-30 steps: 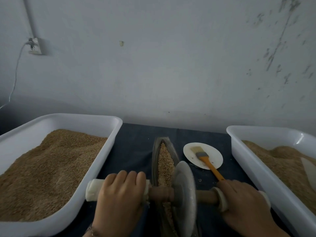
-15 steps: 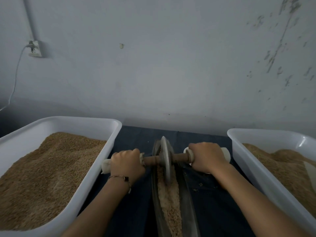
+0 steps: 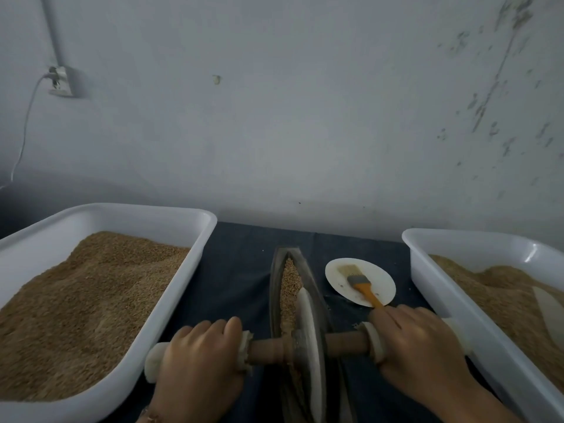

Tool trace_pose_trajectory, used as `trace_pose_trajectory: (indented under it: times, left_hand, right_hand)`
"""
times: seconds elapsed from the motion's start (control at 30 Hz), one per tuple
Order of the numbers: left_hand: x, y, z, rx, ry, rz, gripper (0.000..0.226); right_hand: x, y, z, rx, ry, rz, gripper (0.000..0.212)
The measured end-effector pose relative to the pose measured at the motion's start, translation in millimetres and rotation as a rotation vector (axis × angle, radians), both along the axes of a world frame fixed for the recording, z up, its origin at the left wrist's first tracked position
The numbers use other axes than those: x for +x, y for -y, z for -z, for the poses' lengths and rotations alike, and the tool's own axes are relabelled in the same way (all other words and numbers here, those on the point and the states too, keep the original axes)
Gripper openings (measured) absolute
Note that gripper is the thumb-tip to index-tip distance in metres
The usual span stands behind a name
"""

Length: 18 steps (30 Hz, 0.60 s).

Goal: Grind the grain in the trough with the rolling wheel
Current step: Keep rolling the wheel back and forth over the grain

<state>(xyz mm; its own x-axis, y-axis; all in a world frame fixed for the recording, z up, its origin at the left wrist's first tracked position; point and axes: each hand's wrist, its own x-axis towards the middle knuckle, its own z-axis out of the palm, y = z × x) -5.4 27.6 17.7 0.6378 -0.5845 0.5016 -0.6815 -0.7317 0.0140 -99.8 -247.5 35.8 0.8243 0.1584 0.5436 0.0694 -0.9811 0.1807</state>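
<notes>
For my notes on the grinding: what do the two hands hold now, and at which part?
Both hold the rolling wheel by its axle: the left hand grips the left handle, the right hand the right handle.

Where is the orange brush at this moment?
In the head view, the orange brush lies on the white plate, right of the trough, just beyond the right hand.

1. We see a wooden axle (image 3: 345,344) through a dull grey, stone-like wheel (image 3: 308,346).
2. Our trough (image 3: 276,288) looks dark and matt.
3. Both tubs (image 3: 195,257) (image 3: 427,270) are glossy white plastic.
4. The tablecloth (image 3: 241,270) is matt, dark blue cloth.
5. The brush (image 3: 360,283) has a smooth orange handle.
</notes>
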Motion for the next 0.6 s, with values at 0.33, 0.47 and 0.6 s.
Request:
trace_pose_trajectory:
  times: [0.33, 0.47, 0.6]
  left_hand:
    - [66.4, 36.9, -4.8, 0.023, -0.239, -0.256, 0.019]
    - [91.8, 50.5, -4.4, -0.025, -0.193, -0.330, 0.017]
    - [95.8, 55.3, -6.5, -0.012, -0.115, -0.347, 0.016]
  right_hand:
    - [87.5, 11.5, -7.6, 0.021, -0.209, 0.187, 0.016]
    - [120.1, 19.6, -6.7, 0.025, -0.164, 0.179, 0.023]
    - [122.3, 20.1, -4.5, 0.019, -0.092, 0.179, 0.021]
